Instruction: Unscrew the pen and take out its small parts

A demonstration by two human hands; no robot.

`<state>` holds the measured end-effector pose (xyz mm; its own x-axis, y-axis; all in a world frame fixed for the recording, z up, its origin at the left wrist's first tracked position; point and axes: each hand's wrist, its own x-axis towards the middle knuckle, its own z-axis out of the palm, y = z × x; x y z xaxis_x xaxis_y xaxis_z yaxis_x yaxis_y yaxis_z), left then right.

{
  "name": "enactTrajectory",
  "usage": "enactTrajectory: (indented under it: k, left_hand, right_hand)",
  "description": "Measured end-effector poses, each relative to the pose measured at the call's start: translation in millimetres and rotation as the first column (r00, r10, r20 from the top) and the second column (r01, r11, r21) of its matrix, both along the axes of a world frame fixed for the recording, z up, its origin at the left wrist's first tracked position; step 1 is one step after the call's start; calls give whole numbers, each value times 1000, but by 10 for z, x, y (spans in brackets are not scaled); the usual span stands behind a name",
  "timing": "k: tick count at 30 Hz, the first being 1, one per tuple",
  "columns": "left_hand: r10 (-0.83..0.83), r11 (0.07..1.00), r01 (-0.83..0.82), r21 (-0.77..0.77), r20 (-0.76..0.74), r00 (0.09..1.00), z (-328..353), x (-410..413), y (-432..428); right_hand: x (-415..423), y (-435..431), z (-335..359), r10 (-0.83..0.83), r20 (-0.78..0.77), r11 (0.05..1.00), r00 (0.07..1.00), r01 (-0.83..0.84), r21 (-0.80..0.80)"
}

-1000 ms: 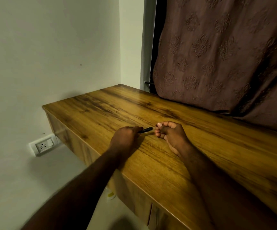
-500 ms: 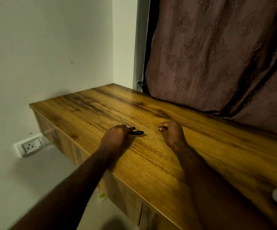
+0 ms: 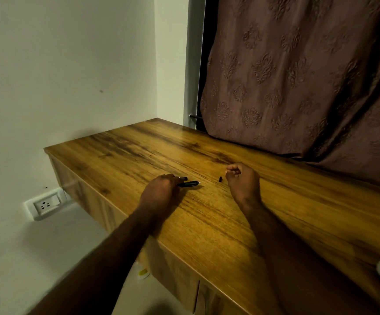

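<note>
Right hand [image 3: 242, 180] drawn back from pen [image 3: 189, 184], curled, empty; cap [image 3: 220, 179] now on counter [image 3: 298, 212]. Left hand [image 3: 159, 192] grips pen.

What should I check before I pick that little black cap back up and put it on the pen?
1. Pen held steady: ok. The left hand holds the black pen low over the wooden desk.
2. Cap within reach: ok. The small black cap lies on the desk just left of the right hand, apart from it.
3. Right hand free: ok. Its fingers are curled and seem to hold nothing.
4. Pen tip facing the cap: ok. The tip points right, toward the cap.
5. Second small black piece by the left fingers: cannot tell what it is.
6. Which way the cap's opening faces: cannot tell, too small.
</note>
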<state>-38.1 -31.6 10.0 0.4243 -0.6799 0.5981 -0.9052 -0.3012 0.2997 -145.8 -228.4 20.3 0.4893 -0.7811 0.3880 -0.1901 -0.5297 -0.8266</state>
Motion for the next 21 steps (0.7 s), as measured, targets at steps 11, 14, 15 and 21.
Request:
enactTrajectory:
  k: [11, 14, 15, 21]
  left_hand:
    - [-26, 1000, 25, -11, -24, 999, 19, -45, -7]
    - [-33, 999, 32, -13, -37, 999, 28, -35, -2]
    - [-34, 999, 33, -20, -36, 999, 32, -43, 1]
    - [-28, 1000, 28, 1, -43, 999, 33, -50, -1]
  right_hand:
    - [2, 487, 53, 412, 259, 713, 874, -486, 506]
    - [-6, 450, 61, 421, 285, 675, 861, -507, 537]
    - [-7, 449, 62, 425, 274, 681, 863, -504, 531]
    - [1, 480, 69, 415, 178, 781, 892, -450, 434]
